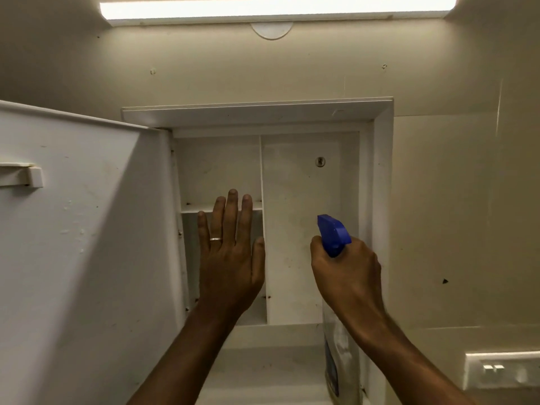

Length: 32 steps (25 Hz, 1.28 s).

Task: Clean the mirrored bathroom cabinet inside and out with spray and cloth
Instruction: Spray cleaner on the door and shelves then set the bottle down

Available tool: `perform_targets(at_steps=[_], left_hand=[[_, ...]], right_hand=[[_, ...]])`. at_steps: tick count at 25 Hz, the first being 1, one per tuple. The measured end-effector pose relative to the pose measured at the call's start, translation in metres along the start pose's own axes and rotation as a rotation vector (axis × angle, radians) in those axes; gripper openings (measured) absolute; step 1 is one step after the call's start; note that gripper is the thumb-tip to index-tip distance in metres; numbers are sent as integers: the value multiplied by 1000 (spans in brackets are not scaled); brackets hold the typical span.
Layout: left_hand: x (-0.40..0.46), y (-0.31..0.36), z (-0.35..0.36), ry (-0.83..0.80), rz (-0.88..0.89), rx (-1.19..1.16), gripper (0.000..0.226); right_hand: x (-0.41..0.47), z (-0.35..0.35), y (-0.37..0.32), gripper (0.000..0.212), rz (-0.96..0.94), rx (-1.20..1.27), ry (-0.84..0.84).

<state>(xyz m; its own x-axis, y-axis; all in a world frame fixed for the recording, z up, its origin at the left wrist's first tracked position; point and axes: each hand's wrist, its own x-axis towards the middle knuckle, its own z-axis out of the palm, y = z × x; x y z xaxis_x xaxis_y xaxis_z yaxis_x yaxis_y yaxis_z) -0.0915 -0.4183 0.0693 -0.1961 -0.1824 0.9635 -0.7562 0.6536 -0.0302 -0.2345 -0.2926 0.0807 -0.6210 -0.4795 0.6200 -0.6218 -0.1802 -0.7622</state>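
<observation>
1. White cabinet (377, 200) is seen w/ door (81, 229) swung open to the left; interior split by a vertical divider (262, 171), w/ a shelf (204, 206) in the left section.
2. Spray bottle (334, 235) is gripped at the neck by the right hand (347, 276), blue nozzle aimed into the right compartment.
3. Left hand (230, 252) is held flat, fingers straight, in front of the left compartment; a ring (216, 239) is worn.
4. Light bar (277, 8) is lit above; switch plate (502, 369) at lower right.

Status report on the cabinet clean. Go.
Left hand open, raised before shelves. Right hand grips spray bottle, aimed inside cabinet. Door open. No cloth seen.
</observation>
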Motion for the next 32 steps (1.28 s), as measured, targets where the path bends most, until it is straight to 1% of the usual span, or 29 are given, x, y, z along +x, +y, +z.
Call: perform_targets(at_steps=[6, 11, 17, 22, 26, 29, 32], left_hand=[[1, 0, 11, 97, -9, -3, 71], [2, 0, 14, 149, 1, -14, 68], [3, -1, 17, 172, 4, -10, 66], [3, -1, 16, 175, -3, -21, 66], [4, -1, 17, 185, 7, -23, 66], [2, 0, 13, 166, 3, -21, 66], [2, 1, 9, 166, 10, 10, 65]], right_hand=[[-5, 1, 14, 25, 48, 17, -39], [-33, -2, 23, 22, 73, 75, -43], [-55, -6, 36, 30, 75, 41, -3], [-62, -7, 50, 28, 120, 5, -27], [-66, -5, 56, 29, 90, -41, -42], [-73, -6, 56, 23, 76, -10, -73], [-89, -5, 65, 16, 64, 4, -148]])
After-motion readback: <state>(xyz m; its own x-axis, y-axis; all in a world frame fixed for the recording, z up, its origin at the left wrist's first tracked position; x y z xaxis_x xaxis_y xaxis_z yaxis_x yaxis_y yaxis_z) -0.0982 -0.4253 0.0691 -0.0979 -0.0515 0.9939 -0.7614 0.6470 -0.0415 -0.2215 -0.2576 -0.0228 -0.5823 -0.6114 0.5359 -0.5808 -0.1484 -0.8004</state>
